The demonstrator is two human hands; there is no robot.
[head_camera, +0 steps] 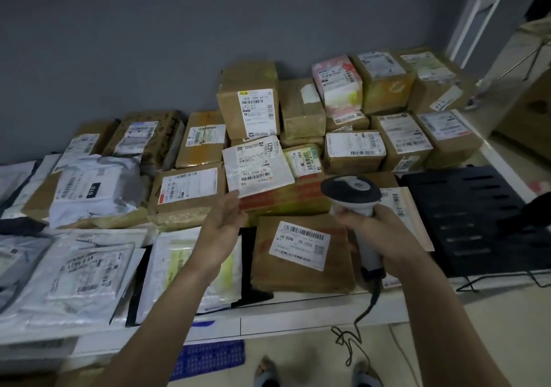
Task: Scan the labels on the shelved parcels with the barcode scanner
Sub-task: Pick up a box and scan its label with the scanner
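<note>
Fingers of the right hand (369, 222) wrap the grip of the barcode scanner (354, 196), its dark head aimed forward over the parcels. The left hand (222, 225) is stretched out, fingers straight, their tips at the lower corner of a flat white parcel (258, 167) that leans tilted on the boxes; whether they pinch it or only prop it I cannot tell.

That white parcel looks thin and light, probably a padded mailer that flexes, so it is best steadied by an edge, clear of its barcode. The cardboard boxes (249, 112) stacked behind look stiffer and heavier and would likely scan where they sit. Glossy plastic mailers (86, 270) on the left of the bench (298, 315) may be slippery, and glare could spoil a reading.

Most label print is too blurred to read. The scanner's cable (357, 327) drops below the bench edge. The scanner's window faces away, so no beam shows.
</note>
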